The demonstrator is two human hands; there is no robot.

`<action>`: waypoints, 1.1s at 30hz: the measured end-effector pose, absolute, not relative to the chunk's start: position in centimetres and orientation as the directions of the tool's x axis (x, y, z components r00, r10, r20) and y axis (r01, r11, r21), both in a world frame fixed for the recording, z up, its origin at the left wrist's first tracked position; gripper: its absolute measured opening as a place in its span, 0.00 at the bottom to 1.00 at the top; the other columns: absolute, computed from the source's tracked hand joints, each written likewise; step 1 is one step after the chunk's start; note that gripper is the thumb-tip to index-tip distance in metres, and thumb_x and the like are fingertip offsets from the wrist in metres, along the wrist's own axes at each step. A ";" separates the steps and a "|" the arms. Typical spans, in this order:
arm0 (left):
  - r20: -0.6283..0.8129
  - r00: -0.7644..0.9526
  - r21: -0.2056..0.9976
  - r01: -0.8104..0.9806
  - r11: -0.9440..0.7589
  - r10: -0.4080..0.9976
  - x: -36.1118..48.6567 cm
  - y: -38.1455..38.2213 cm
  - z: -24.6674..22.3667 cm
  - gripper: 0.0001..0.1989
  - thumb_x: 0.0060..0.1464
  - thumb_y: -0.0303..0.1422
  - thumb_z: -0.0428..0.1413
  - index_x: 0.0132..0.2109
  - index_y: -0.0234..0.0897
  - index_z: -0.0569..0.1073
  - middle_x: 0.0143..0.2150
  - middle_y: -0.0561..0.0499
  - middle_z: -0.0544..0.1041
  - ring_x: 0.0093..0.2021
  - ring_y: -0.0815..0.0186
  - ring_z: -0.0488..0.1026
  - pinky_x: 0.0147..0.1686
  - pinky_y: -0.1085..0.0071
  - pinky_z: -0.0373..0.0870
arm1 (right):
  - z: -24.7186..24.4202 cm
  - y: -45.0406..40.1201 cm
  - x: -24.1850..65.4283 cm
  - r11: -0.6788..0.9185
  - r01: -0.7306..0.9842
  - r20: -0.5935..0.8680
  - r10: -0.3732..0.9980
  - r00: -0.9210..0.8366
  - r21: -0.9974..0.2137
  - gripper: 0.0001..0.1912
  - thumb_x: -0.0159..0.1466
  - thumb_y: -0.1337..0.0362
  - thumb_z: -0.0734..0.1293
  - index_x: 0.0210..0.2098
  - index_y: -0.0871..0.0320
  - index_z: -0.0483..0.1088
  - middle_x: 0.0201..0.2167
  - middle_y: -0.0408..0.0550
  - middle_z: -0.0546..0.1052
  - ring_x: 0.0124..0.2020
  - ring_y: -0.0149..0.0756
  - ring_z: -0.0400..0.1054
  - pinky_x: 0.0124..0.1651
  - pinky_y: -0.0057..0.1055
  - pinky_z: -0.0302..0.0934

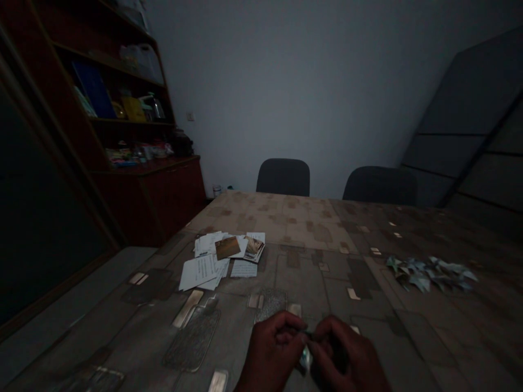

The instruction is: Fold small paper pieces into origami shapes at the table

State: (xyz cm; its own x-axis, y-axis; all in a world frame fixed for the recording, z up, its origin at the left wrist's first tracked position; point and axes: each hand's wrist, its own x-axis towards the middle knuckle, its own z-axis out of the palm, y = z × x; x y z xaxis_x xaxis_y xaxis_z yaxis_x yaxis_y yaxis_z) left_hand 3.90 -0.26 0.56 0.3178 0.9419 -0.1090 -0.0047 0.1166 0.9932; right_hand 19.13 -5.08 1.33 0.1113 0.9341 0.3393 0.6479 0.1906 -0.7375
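Near the bottom centre, my left hand (274, 348) and my right hand (347, 351) meet fingertip to fingertip over the table. Both are closed in a pinch on one small folded paper piece (305, 356), pale green and shiny, which shows between and just below the fingers. The fingers hide most of it. Off to the right lies a pile of folded paper pieces (429, 273) with pointed ends. Left of centre, white written sheets (200, 270) are spread in a loose stack, with a brown picture card (227, 247) and another picture card (254, 247) on top.
A patterned cloth covers the table (286, 218). Behind its far edge stand a dark chair (283, 177) and a second chair (379, 184). At the left is a red-brown cabinet (171, 190) with shelves of containers. The room is dim.
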 end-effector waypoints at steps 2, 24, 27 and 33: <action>-0.107 0.310 0.994 0.029 0.103 0.945 4.0 -0.3 0.3 0.05 0.45 0.26 0.60 0.33 0.31 0.78 0.22 0.54 0.73 0.25 0.67 0.70 0.25 0.75 0.64 | 1.2 -5.0 19.1 0.183 0.655 0.342 0.932 0.122 -0.733 0.09 0.60 0.62 0.66 0.24 0.54 0.66 0.19 0.39 0.68 0.21 0.33 0.63 0.27 0.29 0.54; -0.176 0.426 0.966 -0.099 0.239 0.887 4.1 -0.1 0.0 0.22 0.38 0.46 0.69 0.29 0.32 0.74 0.21 0.55 0.71 0.23 0.69 0.68 0.24 0.75 0.64 | 1.4 -4.4 19.1 -0.041 0.005 -0.041 0.999 0.031 -0.999 0.26 0.52 0.40 0.72 0.27 0.57 0.67 0.18 0.35 0.62 0.22 0.29 0.56 0.26 0.25 0.51; -0.201 0.441 0.946 -0.144 0.290 0.875 4.2 0.3 -1.1 0.30 0.35 0.57 0.66 0.29 0.33 0.71 0.22 0.52 0.73 0.20 0.67 0.69 0.20 0.72 0.67 | 1.3 -4.3 19.4 -0.074 -0.041 -0.076 0.996 0.053 -0.996 0.26 0.55 0.39 0.70 0.27 0.57 0.67 0.18 0.37 0.64 0.22 0.30 0.58 0.26 0.25 0.51; -0.164 0.478 0.945 -0.174 0.275 0.863 4.2 0.3 -0.7 0.29 0.38 0.57 0.65 0.29 0.34 0.70 0.20 0.52 0.73 0.19 0.66 0.70 0.19 0.73 0.66 | 1.0 -4.4 19.5 -0.034 0.048 -0.031 0.998 0.055 -0.998 0.25 0.55 0.40 0.71 0.27 0.57 0.68 0.19 0.37 0.64 0.23 0.31 0.57 0.27 0.26 0.50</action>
State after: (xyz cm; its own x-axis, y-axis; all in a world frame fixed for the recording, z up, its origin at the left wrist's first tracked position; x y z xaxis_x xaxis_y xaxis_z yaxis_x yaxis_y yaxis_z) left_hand 4.15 0.33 -0.74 0.4777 0.8632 -0.1636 -0.1740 0.2755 0.9454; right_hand 19.55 -4.35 1.02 0.0550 0.9980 -0.0310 0.0477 -0.0336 -0.9983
